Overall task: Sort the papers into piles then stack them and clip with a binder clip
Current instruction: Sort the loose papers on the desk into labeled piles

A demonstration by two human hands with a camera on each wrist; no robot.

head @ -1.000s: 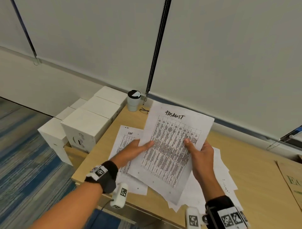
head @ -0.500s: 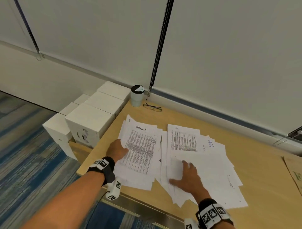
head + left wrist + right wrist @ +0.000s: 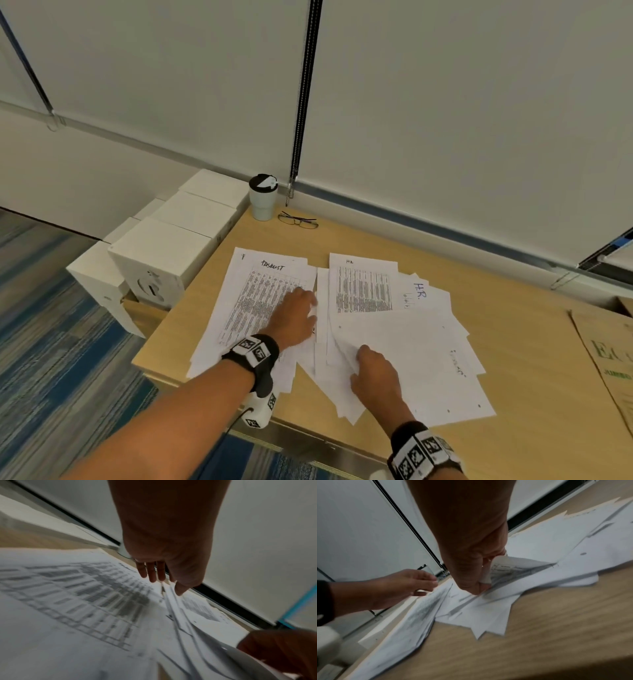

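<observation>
Pinching blank sheet corner: right hand; left hand fingers straight over task-list pile.

Soft, even room light falls from above me; shadows under my hands stay faint. My head view is sharp but bends straight lines near its edges. Both wrist views are dimmer, smeared with motion blur, my forearms dark against the pale wall.

White papers, black print; tan table; carpet seemingly blue-striped.
</observation>
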